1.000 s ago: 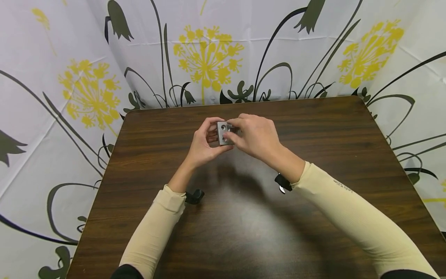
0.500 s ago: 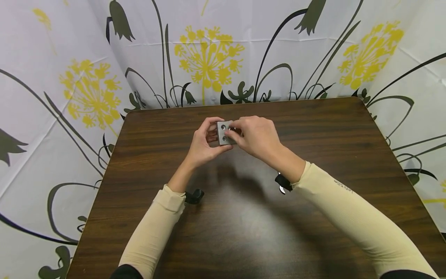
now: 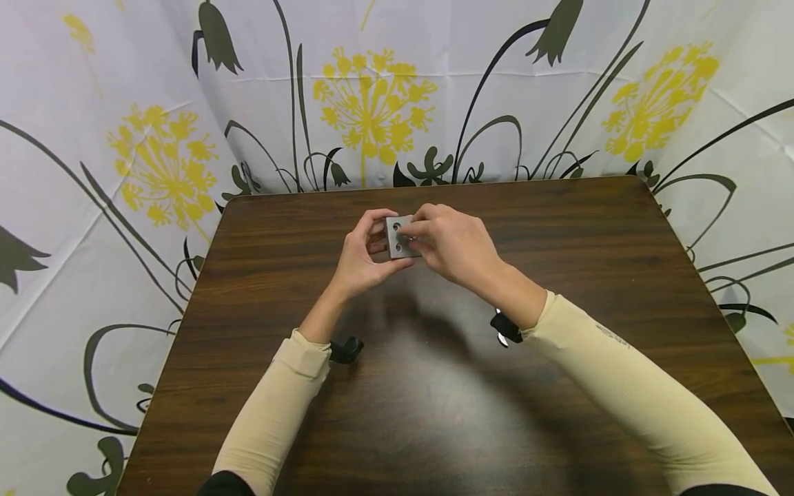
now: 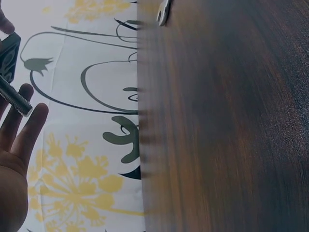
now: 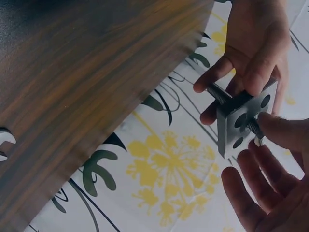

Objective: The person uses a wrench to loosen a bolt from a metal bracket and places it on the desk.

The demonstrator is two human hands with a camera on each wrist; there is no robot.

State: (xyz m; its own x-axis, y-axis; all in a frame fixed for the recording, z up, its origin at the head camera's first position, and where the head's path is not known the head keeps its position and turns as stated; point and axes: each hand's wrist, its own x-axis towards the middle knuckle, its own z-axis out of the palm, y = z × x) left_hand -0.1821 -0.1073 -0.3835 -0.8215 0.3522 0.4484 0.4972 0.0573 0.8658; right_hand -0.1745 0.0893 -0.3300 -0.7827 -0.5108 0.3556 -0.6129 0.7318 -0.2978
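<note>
My left hand [image 3: 362, 255] grips a square grey metal plate [image 3: 392, 238] with several round holes, between thumb and fingers. It is held up above the table, its face turned toward me. A threaded bolt [image 5: 222, 95] sticks out behind the plate, seen also in the left wrist view as a long threaded shaft [image 4: 17, 100]. On the front face, my right hand [image 3: 459, 244] pinches a threaded end [image 5: 253, 127] between thumb and fingertips. Whether both threaded parts belong to one bolt I cannot tell. Part of the plate's right side is covered by my right fingers.
A dark wood-grain table [image 3: 434, 413] lies below both hands. Part of a metal wrench [image 5: 6, 141] shows at the left edge of the right wrist view. A white curtain [image 3: 484, 41] with yellow and grey flowers hangs behind the table's far edge.
The right fingers have shifted on the threaded end: the forefinger now reaches further left across the plate's face and the thumb has drawn back. The left hand and plate stay nearly still.
</note>
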